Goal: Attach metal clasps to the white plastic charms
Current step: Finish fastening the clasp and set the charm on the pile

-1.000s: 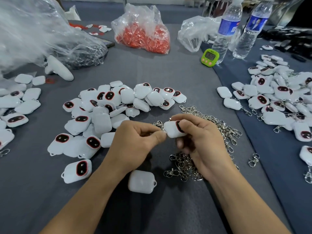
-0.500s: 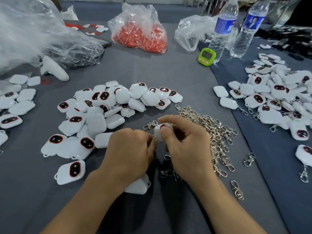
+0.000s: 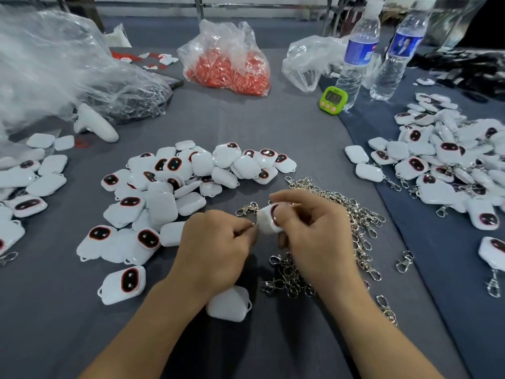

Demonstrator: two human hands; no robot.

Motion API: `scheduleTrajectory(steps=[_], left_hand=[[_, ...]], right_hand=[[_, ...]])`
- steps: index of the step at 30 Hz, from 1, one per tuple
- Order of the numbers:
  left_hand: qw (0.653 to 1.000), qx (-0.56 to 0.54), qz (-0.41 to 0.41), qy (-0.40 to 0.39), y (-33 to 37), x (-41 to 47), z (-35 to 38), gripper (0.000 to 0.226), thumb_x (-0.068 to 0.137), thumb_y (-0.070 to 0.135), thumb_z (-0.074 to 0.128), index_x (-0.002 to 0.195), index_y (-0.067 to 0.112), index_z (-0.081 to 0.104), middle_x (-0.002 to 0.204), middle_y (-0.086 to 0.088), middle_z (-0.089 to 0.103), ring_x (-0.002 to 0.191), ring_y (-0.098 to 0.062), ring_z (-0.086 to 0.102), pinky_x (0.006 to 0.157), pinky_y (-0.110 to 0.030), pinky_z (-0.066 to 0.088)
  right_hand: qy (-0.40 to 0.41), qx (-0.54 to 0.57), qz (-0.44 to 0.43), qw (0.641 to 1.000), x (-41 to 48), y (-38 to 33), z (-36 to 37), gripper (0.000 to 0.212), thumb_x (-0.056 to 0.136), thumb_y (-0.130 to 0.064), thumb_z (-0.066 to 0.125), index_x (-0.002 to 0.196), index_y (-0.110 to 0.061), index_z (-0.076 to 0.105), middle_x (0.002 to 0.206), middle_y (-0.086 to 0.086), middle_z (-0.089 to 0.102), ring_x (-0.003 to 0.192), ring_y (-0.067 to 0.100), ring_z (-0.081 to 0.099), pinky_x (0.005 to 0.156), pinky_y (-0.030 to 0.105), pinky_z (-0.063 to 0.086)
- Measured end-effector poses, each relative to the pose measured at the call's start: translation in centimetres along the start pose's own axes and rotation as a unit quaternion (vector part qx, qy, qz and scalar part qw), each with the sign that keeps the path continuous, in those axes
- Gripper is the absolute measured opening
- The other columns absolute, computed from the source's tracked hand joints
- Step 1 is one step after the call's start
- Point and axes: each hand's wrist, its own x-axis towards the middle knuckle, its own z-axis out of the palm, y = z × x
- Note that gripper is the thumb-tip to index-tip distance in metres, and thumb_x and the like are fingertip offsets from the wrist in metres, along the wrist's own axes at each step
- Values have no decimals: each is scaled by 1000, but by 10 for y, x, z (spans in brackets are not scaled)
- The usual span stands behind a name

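My right hand (image 3: 314,236) grips a white plastic charm (image 3: 266,221) with a dark red-rimmed face, held just above the grey cloth. My left hand (image 3: 218,242) pinches the ring of a metal clasp (image 3: 247,209) against the charm's left edge; the clasp's hook sticks out up and left. A heap of loose metal clasps (image 3: 344,214) lies under and to the right of my right hand. A pile of bare white charms (image 3: 175,187) lies left of centre. One single charm (image 3: 229,303) sits face down by my left wrist.
Charms with clasps on them are piled at the right (image 3: 451,165). More charms lie at the left edge (image 3: 24,181). At the back stand a bag of red parts (image 3: 226,61), clear plastic bags (image 3: 54,72), two water bottles (image 3: 355,53) and a green timer (image 3: 333,101).
Both hands sank slightly toward the cloth and drew closer together. The charm turned in my right hand and the clasp now points up-left from its edge. The camera view shifted a little.
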Motion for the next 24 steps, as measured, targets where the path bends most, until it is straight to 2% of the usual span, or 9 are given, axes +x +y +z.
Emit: scheduleTrajectory(steps=[2, 4, 7, 11, 13, 16, 18, 20, 24], left_hand=[[974, 209, 81, 24, 0, -2, -1, 35, 86, 40, 52, 65, 17, 68, 54, -2, 59, 55, -26, 55, 51, -34, 36], [955, 265, 131, 32, 7, -3, -1, 32, 79, 34, 57, 53, 16, 62, 46, -5, 53, 44, -29, 48, 48, -29, 23], [961, 237, 116, 85, 7, -3, 2, 31, 80, 34, 61, 53, 18, 61, 44, -1, 51, 42, -24, 39, 48, -24, 10], [992, 83, -19, 97, -1, -2, 9, 10, 85, 49, 67, 83, 41, 74, 63, 16, 66, 64, -10, 60, 56, -26, 39], [993, 3, -51, 108, -5, 2, 8, 5, 80, 48, 75, 85, 48, 74, 70, 29, 66, 69, -1, 61, 63, -23, 43], [993, -17, -61, 100, -8, 5, 5, 7, 78, 49, 77, 81, 52, 71, 75, 37, 64, 74, 4, 61, 69, -25, 48], [995, -2, -63, 81, -7, 4, 6, 8, 79, 49, 76, 79, 54, 70, 76, 38, 63, 73, 5, 61, 68, -24, 48], [996, 19, -58, 69, -5, 4, 7, 6, 81, 50, 75, 77, 51, 70, 74, 36, 63, 70, 5, 60, 64, -22, 45], [998, 1, -36, 54, -3, 3, 3, 14, 81, 46, 75, 70, 52, 69, 75, 37, 64, 83, 11, 59, 63, -18, 41]], right_hand=[[-10, -111, -92, 989, -10, -1, 5, 18, 91, -17, 70, 99, -31, 77, 75, -16, 72, 62, 2, 64, 60, 10, 45], [-10, -110, -94, 989, -13, 0, 8, 18, 90, -21, 68, 101, -33, 76, 77, -18, 71, 67, 4, 67, 63, 8, 45], [-16, -13, 18, 1000, -2, 1, 4, 18, 93, -18, 64, 98, -31, 75, 67, -5, 69, 51, 11, 62, 52, 24, 47], [-82, 5, 114, 990, 17, 3, -17, 24, 98, -5, 58, 100, -23, 74, 57, 4, 66, 40, 14, 52, 40, 23, 37], [-32, 95, 130, 986, 27, -1, -37, 25, 99, -1, 56, 97, -16, 75, 67, 8, 72, 43, 13, 56, 38, 21, 38], [125, 461, 157, 864, 42, -6, -81, 23, 104, -22, 54, 106, -5, 69, 105, 17, 76, 69, 17, 72, 50, 21, 52], [154, 521, 154, 825, 46, -3, -96, 50, 104, -49, 49, 120, -5, 65, 116, 15, 75, 88, 19, 76, 64, 23, 58], [168, 450, 174, 859, 48, 3, -90, 53, 103, -52, 50, 119, -4, 66, 115, 16, 76, 90, 22, 76, 67, 25, 59], [150, 132, 134, 971, 44, 7, -65, 11, 90, -29, 71, 89, -21, 79, 89, -1, 79, 80, 13, 72, 75, 27, 56]])
